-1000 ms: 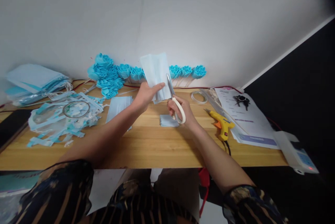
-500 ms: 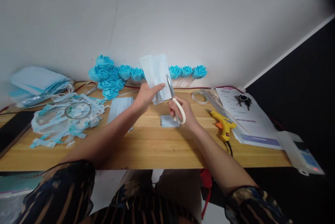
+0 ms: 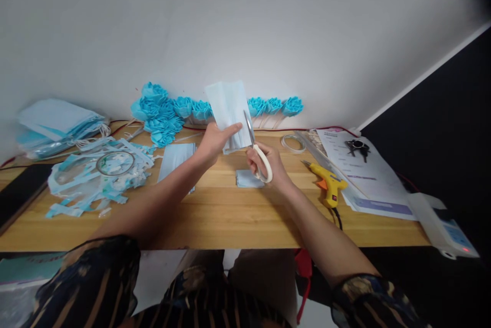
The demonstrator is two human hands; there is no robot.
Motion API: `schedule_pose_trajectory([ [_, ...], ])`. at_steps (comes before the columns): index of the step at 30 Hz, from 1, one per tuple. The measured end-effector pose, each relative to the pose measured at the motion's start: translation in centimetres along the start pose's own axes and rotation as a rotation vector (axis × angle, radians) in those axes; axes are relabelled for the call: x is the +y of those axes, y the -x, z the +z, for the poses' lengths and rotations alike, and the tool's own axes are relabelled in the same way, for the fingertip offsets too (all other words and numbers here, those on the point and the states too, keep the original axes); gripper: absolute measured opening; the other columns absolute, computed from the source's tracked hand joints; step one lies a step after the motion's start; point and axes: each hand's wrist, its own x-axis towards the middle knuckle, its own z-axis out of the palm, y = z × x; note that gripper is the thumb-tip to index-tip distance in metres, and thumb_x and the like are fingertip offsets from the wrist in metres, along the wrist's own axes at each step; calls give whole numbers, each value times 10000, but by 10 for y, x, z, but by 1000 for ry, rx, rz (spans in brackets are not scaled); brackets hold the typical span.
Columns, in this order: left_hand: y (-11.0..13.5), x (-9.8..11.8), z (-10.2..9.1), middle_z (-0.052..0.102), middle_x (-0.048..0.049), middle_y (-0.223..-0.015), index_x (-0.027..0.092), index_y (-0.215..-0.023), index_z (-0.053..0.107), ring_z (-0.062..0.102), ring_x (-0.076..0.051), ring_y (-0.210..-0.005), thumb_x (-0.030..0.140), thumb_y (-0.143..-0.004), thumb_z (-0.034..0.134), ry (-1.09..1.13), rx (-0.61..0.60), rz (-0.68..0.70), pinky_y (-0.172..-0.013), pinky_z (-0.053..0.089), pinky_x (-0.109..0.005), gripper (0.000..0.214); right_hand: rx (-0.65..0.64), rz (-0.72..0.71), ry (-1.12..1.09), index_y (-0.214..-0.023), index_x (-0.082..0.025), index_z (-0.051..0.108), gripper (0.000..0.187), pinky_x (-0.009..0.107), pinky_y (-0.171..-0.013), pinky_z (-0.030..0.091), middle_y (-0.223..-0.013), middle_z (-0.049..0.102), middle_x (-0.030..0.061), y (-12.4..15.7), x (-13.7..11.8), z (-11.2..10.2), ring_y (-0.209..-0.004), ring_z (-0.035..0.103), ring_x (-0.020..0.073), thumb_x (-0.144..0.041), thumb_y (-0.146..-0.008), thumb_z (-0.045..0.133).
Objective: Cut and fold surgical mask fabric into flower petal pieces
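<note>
The pale blue mask sheet (image 3: pixel 229 108) is held upright above the wooden table (image 3: pixel 215 210), in front of a row of blue flowers (image 3: pixel 169 110); the left hand (image 3: pixel 215 139) pinches its lower edge between thumb and fingers; the right hand (image 3: pixel 264 161) grips white-handled scissors (image 3: pixel 258 150), blades at the sheet's right edge; a small cut piece (image 3: pixel 247 178) lies below; a yellow glue gun (image 3: pixel 326 179) rests just right.

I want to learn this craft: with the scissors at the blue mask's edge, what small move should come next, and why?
Probably squeeze the scissors in the right hand for a short snip: their blades sit at the right edge of the mask, which the left hand holds upright.
</note>
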Motion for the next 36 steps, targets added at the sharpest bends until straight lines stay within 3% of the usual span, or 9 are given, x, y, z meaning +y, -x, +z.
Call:
schedule_pose_trajectory([
  [11, -2, 10, -3, 761, -142, -1056, 118, -1014, 712, 686, -352, -1104, 487, -650, 852, 70, -23, 9, -974, 552, -454, 537, -34, -36, 44, -753, -197, 612, 393, 201, -391, 300, -546, 501, -67, -1, 1, -2, -410, 423, 60, -547, -728, 788],
  [25, 1, 11, 0, 729, -92, -875, 118, -879, 692, 688, -279, -867, 399, -567, 876, -14, 5, 8, -804, 556, -396, 458, -121, -62, 72, -765, -199, 558, 572, 229, -444, 391, -645, 545, -30, -1, -4, -4, -500, 524, 97, -747, -712, 712],
  [36, 5, 2, 4, 687, -78, -808, 126, -838, 683, 651, -236, -772, 374, -625, 850, -28, -36, -24, -736, 543, -376, 367, -57, -32, 12, -787, -195, 578, 610, 235, -466, 452, -646, 599, -16, 2, -9, -2, -521, 574, 114, -769, -662, 741],
])
